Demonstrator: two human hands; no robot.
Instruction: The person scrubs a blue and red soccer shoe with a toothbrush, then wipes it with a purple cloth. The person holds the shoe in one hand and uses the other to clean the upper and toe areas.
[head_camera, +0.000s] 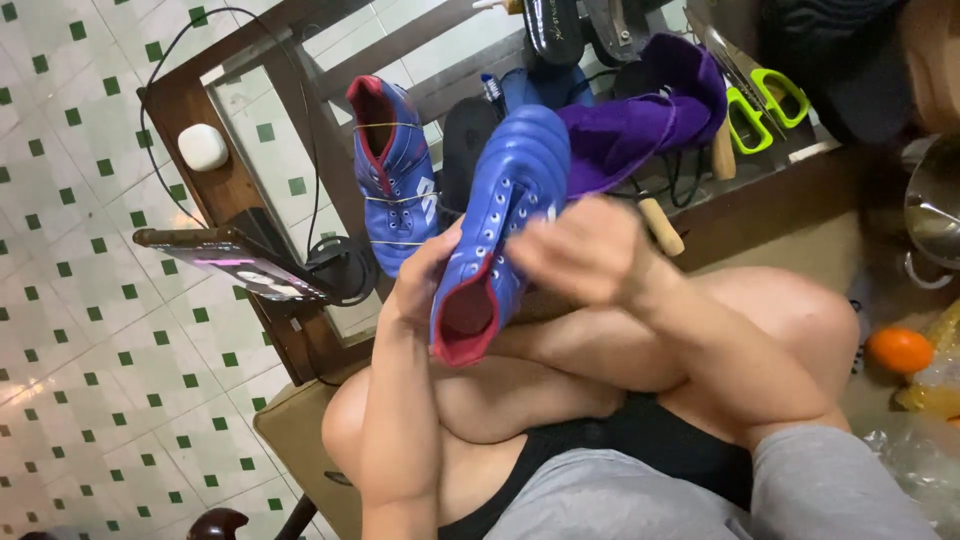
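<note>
Left hand (425, 275) under blue shoe (505, 225)

The person wore a grey top whose hem showed at the near edge, and black shorts beneath it. Both forearms, the left hand (425, 275), the right hand (590, 250) and the knees were bare.

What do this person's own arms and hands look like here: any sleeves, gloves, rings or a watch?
Both arms are bare from above the elbow down. The left hand and right hand wear no gloves, and no watch or wristband shows. Grey fabric at the lower edge looks like a short-sleeved top. The right hand is motion-blurred, so rings cannot be ruled out.
</note>
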